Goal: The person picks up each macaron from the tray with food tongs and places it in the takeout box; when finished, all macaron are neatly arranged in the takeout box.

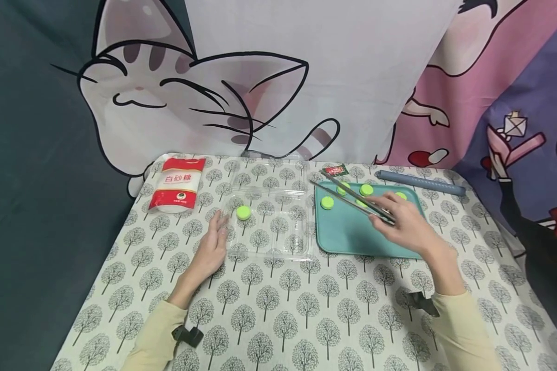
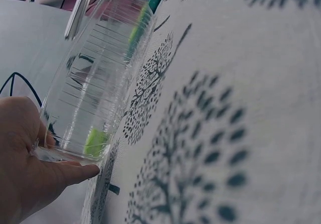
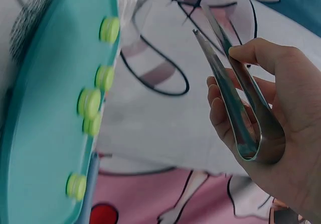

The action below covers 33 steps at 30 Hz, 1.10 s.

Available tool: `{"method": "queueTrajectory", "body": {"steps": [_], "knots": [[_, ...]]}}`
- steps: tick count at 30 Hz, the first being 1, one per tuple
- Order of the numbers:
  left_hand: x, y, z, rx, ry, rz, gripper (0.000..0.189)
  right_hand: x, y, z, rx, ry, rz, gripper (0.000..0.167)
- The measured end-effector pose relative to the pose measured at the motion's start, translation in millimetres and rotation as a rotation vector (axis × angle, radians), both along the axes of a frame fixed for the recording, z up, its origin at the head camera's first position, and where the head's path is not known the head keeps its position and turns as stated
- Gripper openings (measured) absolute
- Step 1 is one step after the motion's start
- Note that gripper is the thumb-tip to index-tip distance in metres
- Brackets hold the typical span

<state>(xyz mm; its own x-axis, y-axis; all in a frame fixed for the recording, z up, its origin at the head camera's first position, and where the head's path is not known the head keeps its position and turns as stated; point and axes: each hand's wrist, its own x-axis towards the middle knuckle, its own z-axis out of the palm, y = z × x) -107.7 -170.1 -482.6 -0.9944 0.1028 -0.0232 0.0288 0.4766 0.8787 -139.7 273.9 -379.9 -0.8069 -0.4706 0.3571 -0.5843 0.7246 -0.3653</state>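
My right hand (image 1: 406,221) holds slim metal tongs (image 3: 241,103) above the teal tray (image 1: 348,239), thumb on one arm and fingers on the other. The tong tips are apart with nothing between them. Several light green macarons (image 1: 327,202) lie on the tray, mostly along its far side. To the left stands a clear plastic box (image 1: 271,255) with its lid (image 1: 271,172) folded back. One green macaron (image 1: 243,213) sits in the box's far left part. At the box's left end, my left hand (image 1: 212,242) rests against the wall with fingers extended.
A red and white sugar bag (image 1: 176,184) lies at the far left of the table. Behind the tray are a small red and green packet (image 1: 335,170) and a grey-blue rod (image 1: 420,182). A printed cat curtain (image 1: 260,31) hangs behind the tree-patterned tablecloth (image 1: 260,309).
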Motion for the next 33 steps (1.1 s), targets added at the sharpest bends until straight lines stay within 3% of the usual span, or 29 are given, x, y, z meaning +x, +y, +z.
{"method": "queueTrajectory", "body": {"steps": [11,22,33], "knots": [[0.7,-0.5,-1.3,0.004,0.005,0.003,0.06,12.2,50,-4.1,-0.015,-0.029,-0.178,0.044],[-0.2,-1.6,-1.7,0.013,-0.005,0.001,0.06,18.1,87,-20.5,-0.039,0.063,-0.322,0.043],[-0.3,-0.3,-2.5,0.008,-0.004,0.006,0.06,26.8,113,-39.7,0.023,-0.025,-0.427,0.042]]}}
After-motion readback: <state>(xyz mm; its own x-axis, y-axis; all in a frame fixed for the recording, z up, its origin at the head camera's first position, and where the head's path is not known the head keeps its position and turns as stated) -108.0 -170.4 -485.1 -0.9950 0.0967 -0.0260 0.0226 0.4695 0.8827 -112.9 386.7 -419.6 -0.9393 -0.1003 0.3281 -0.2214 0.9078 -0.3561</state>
